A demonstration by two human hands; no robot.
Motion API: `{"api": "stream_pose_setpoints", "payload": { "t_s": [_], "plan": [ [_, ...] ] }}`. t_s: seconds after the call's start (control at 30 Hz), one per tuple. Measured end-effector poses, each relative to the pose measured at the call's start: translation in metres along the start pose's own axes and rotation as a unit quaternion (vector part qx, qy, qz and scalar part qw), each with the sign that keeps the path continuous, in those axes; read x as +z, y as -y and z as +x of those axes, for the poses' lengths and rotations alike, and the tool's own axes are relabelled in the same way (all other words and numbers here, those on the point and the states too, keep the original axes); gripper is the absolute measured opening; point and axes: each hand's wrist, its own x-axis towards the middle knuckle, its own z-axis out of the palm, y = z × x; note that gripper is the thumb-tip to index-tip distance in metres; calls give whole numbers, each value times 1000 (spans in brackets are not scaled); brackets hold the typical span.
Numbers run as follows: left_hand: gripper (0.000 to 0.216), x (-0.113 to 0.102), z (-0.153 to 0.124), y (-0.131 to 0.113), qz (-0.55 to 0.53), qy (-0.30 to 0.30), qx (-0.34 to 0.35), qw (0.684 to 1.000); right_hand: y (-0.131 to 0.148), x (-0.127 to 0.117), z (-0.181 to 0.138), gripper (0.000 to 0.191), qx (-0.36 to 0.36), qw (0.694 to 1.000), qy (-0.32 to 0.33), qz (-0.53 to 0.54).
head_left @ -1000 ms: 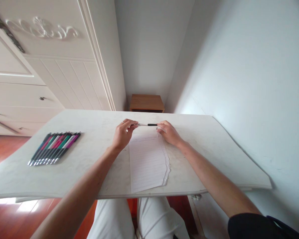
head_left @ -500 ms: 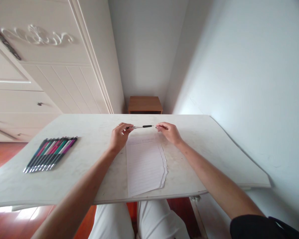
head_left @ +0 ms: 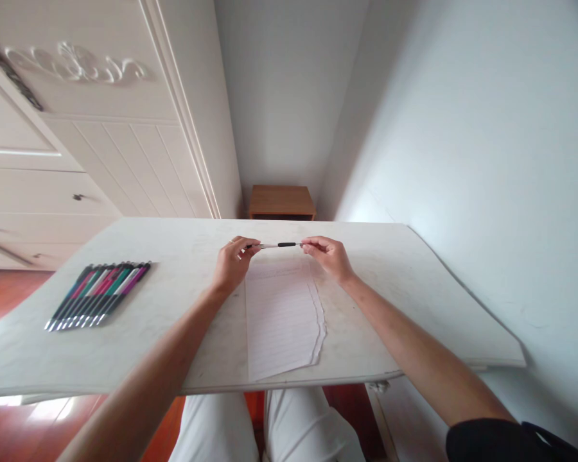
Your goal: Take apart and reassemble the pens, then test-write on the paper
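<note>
A ballpoint pen [head_left: 270, 246] with a white barrel and a black grip lies level between my hands, above the far end of the paper. My left hand [head_left: 235, 260] is closed round its rear end, fingers pinched on the barrel. At the other end, the fingertips of my right hand [head_left: 328, 256] are pinched on a small metal tip piece [head_left: 302, 244] at the pen's thin point. The fingers cover most of that piece. Below the pen, a lined sheet of paper [head_left: 284, 321] with a torn right edge lies flat, with faint writing near its top.
Several pens [head_left: 99, 295] in mixed colours lie side by side in a slanted row on the left of the white table [head_left: 183, 359]. A pale cabinet [head_left: 139, 160] stands at the left, a wall [head_left: 462, 128] at the right, and a brown wooden stand [head_left: 282, 200] behind the table.
My right fingers, with the small metal tip piece, have closed the narrow gap to the pen's point. The left hand holds the pen as before. The view has shifted slightly.
</note>
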Motion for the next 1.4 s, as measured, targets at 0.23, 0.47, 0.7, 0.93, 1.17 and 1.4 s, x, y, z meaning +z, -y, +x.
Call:
{"api": "stream_pose_setpoints", "payload": {
  "t_s": [0.23,0.47,0.7,0.93,1.17,1.4],
  "plan": [
    [19,0,-1,-1,6,15,1,1000,4,1,-2,24,-19,1000,11,-21],
    [19,1,-5,-6,-10,31,11,999,9,1,-5,26,-15,999,15,-37],
    [15,-2,-6,-11,-20,35,20,999,6,0,-6,24,-9,998,36,-41],
    [13,3,-6,-11,-60,30,29,997,10,7,-9,21,-36,994,62,-83],
    [32,2,-10,-17,-35,24,-39,998,20,13,-11,20,-64,993,42,-89],
    [31,-4,-7,-15,47,38,-1,998,23,11,-13,21,-68,993,37,-85]
  ]
}}
